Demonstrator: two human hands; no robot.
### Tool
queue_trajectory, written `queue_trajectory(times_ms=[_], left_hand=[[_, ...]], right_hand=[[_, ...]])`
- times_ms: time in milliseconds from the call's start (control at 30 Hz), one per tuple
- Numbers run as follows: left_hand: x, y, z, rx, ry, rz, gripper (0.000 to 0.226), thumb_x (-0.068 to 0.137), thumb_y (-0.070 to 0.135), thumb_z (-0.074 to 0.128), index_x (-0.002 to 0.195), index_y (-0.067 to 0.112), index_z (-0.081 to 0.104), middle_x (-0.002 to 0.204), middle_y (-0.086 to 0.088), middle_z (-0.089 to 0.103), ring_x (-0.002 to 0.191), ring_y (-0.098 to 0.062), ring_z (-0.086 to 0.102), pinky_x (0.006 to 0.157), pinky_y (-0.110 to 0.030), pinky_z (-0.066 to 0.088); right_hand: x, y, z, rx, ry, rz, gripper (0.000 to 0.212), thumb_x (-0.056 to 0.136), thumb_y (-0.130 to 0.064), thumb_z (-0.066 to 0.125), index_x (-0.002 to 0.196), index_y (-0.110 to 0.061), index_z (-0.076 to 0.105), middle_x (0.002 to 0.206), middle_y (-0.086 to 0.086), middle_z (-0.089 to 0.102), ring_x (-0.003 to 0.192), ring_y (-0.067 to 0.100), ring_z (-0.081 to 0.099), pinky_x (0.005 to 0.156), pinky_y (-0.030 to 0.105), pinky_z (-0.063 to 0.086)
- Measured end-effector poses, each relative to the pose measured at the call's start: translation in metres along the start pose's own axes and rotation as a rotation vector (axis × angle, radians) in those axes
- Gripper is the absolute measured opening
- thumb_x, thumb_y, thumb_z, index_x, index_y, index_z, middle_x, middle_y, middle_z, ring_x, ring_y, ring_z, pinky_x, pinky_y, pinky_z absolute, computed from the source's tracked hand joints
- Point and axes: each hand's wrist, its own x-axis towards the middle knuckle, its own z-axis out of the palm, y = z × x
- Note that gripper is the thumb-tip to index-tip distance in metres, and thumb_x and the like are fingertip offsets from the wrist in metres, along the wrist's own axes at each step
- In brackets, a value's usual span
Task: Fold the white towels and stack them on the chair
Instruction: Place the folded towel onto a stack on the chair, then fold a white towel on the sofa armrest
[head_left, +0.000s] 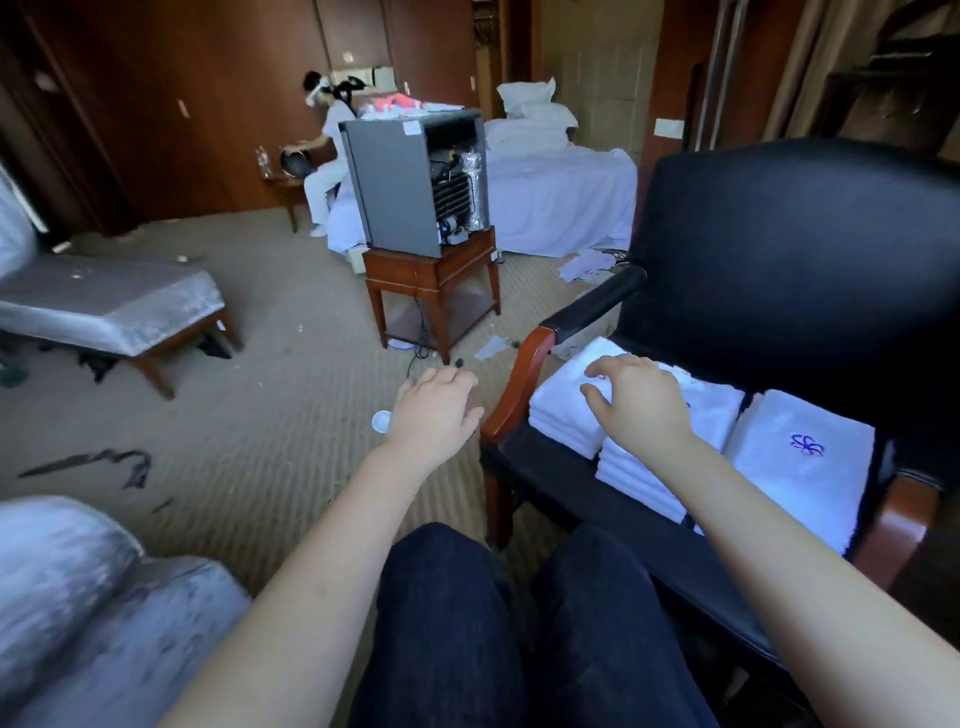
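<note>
head view: the chair (779, 249) fills the 3 o'clock side of the frame, and folded white towels (563, 410) lie in piles on its black seat. another pile with a blue emblem (808, 457) sits just beside them toward 4 o'clock. the right hand (636, 400) rests on the top towel, fingers spread and lightly bent, fingertips on the cloth, gripping nothing. the left hand (434, 410) hovers near the centre above the carpet (249, 415), at 9 o'clock of the wooden armrest (519, 384), fingers loose and empty. the step looks like settling a placed towel. i'd press flat with the palm and square the edges to the pile below. push gently, or the top layers may slide toward the armrest.
</note>
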Motion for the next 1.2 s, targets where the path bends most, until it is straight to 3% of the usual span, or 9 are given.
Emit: queue_trajectory(times_ms=[167,533,667,900,1200], left_hand=[[-0.035,-0.043,-0.027,0.068,0.015,-0.133,0.041,0.098,0.038,0.048,0.135,0.020,0.048,0.134,-0.001,0.052,0.127,-0.022,0.041,0.100,-0.036,0.033],[-0.141,-0.144,-0.079,0.234,0.056,-0.493,0.040,0.097,0.039,0.049,0.133,0.022,0.049,0.135,0.001,0.050,0.124,-0.022,0.043,0.095,-0.037,0.035],[-0.185,-0.170,-0.092,0.266,0.068,-0.618,0.039,0.096,0.037,0.051,0.131,0.021,0.050,0.132,0.000,0.053,0.122,-0.024,0.044,0.096,-0.037,0.036],[-0.260,-0.194,-0.108,0.328,0.030,-0.841,0.042,0.099,0.038,0.047,0.136,0.019,0.046,0.138,-0.003,0.049,0.128,-0.025,0.042,0.102,-0.038,0.033],[-0.365,-0.203,-0.137,0.429,0.052,-1.150,0.041,0.098,0.037,0.049,0.135,0.019,0.048,0.135,-0.003,0.053,0.125,-0.026,0.046,0.099,-0.039,0.038]], right_hand=[[0.005,-0.063,0.010,0.078,0.027,-0.194,0.025,0.092,-0.029,0.057,0.111,-0.016,0.067,0.103,0.007,0.067,0.101,0.030,0.058,0.078,0.038,0.044],[0.002,-0.224,0.037,0.278,-0.081,-0.590,0.022,0.092,-0.029,0.057,0.109,-0.020,0.066,0.104,0.003,0.066,0.107,0.028,0.056,0.089,0.038,0.038],[-0.006,-0.276,0.042,0.300,-0.119,-0.740,0.025,0.096,-0.032,0.052,0.115,-0.022,0.063,0.113,0.001,0.064,0.110,0.024,0.054,0.089,0.034,0.037],[-0.035,-0.352,0.054,0.392,-0.169,-0.934,0.024,0.096,-0.033,0.051,0.114,-0.023,0.063,0.114,-0.001,0.063,0.108,0.023,0.053,0.091,0.036,0.037],[-0.083,-0.451,0.057,0.473,-0.278,-1.226,0.028,0.098,-0.035,0.049,0.121,-0.023,0.060,0.124,-0.003,0.060,0.116,0.021,0.051,0.098,0.038,0.036]])
